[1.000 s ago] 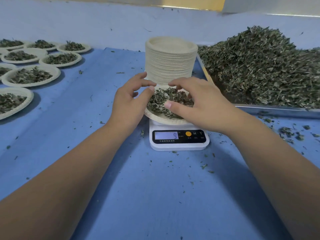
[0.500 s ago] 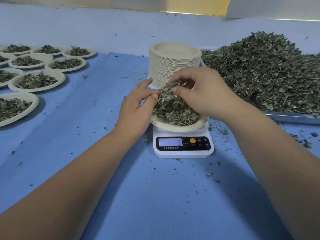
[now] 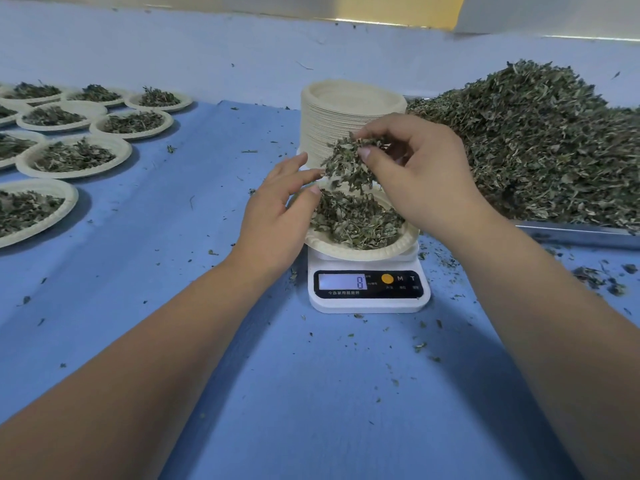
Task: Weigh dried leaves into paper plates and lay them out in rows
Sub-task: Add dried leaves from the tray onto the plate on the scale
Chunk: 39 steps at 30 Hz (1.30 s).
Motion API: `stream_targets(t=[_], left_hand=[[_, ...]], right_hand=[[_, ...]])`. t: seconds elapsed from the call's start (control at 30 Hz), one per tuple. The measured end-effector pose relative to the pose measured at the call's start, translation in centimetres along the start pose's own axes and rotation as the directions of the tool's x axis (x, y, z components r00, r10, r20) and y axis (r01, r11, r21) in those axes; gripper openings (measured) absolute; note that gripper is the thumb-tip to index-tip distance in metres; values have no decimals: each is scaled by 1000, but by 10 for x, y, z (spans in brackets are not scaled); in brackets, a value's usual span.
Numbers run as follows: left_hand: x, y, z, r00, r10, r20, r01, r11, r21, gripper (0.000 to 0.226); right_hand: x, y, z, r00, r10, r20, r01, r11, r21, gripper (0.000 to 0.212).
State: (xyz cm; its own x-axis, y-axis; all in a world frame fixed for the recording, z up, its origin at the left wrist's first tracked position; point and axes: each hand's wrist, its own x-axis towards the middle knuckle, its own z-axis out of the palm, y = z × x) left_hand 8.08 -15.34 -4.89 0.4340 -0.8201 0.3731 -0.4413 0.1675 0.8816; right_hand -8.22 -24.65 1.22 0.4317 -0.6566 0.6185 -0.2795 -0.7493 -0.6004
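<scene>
A paper plate [image 3: 367, 250] heaped with dried leaves sits on a white kitchen scale [image 3: 369, 289] whose display reads 8. My right hand [image 3: 420, 174] is raised over the plate and pinches a clump of dried leaves [image 3: 348, 162] between thumb and fingers. At the plate's left edge, my left hand [image 3: 277, 216] has relaxed fingers, fingertips beside the leaf heap. Behind the scale stands a tall stack of empty paper plates [image 3: 349, 112]. The big pile of dried leaves [image 3: 540, 147] fills a metal tray on the right.
Several filled plates [image 3: 74, 157] lie in rows on the blue table at the left. The metal tray's front rim [image 3: 575, 232] runs along the right. Loose leaf bits are scattered round the scale. A pale blue wall closes off the back.
My right hand has lifted a clump of leaves up off the plate. The display went from 9 to 8. My left hand stays at the plate's left edge.
</scene>
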Motion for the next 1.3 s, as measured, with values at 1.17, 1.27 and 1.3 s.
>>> stream_targets(t=[1.17,1.27,1.3], left_hand=[[-7,6,-3,997,61,40,-64,995,82,38],[-8,7,-2,997,65,49,-69,994,79,38],[-9,7,-3,996,64,55,-68,995,75,38]], right_hand=[[-15,73,-59,927,206,-313,-271,945,-181,12],[-14,44,-41,968,135,-210,-155,985,-82,17],[-15,34,-34,980,116,-163,-125,991,-45,19]])
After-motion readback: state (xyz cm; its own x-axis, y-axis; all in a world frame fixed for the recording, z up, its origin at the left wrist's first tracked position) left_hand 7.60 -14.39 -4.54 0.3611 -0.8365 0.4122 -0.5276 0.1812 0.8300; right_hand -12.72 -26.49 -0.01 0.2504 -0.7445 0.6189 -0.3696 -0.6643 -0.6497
